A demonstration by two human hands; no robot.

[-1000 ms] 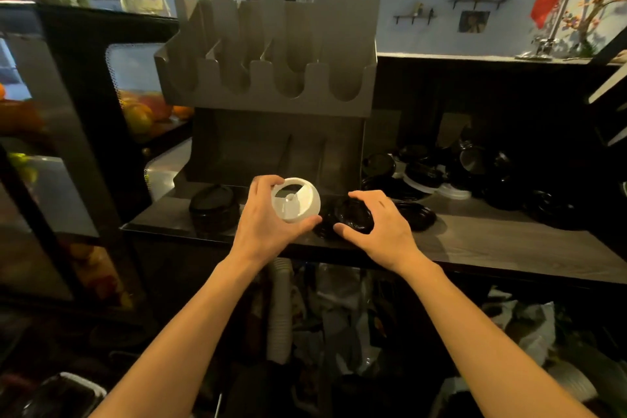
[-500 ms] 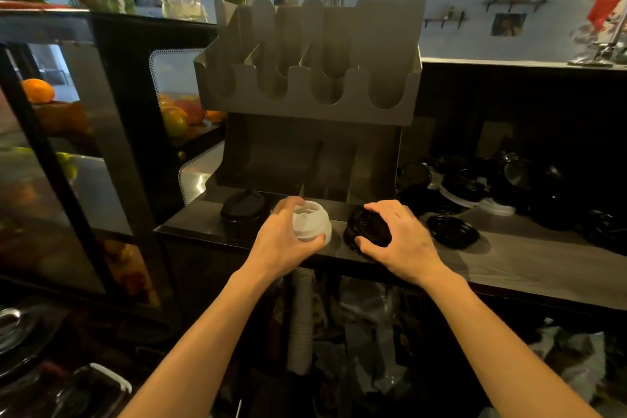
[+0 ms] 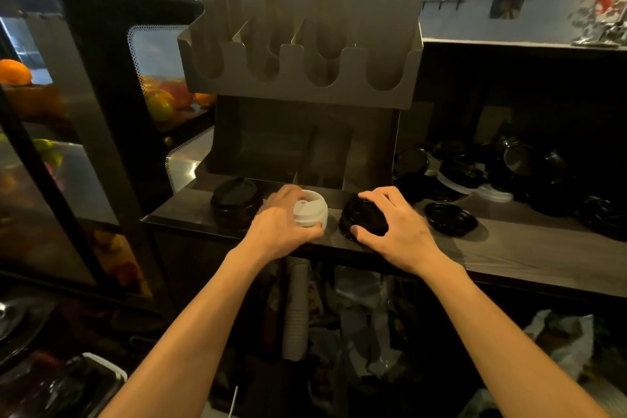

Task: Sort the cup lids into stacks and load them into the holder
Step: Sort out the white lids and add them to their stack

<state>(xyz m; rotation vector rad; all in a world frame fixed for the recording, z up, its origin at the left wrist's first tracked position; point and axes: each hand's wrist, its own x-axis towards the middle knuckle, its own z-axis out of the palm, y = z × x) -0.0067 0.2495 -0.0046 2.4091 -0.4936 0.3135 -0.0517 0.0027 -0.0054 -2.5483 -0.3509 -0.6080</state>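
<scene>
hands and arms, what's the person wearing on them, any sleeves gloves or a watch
Nothing worn shows. The left hand and right hand have no gloves, and no ring shows on the fingers. The left forearm and right forearm are bare down to the picture's edge: no sleeve, watch or band.

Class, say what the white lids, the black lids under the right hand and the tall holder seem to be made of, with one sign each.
White lids: probably matte moulded plastic, with a formed sip spout. Black lids: likely thin glossy plastic, showing sharp highlights. Holder: seemingly folded sheet metal, grey satin finish, thin edges with cut U-slots.
</scene>
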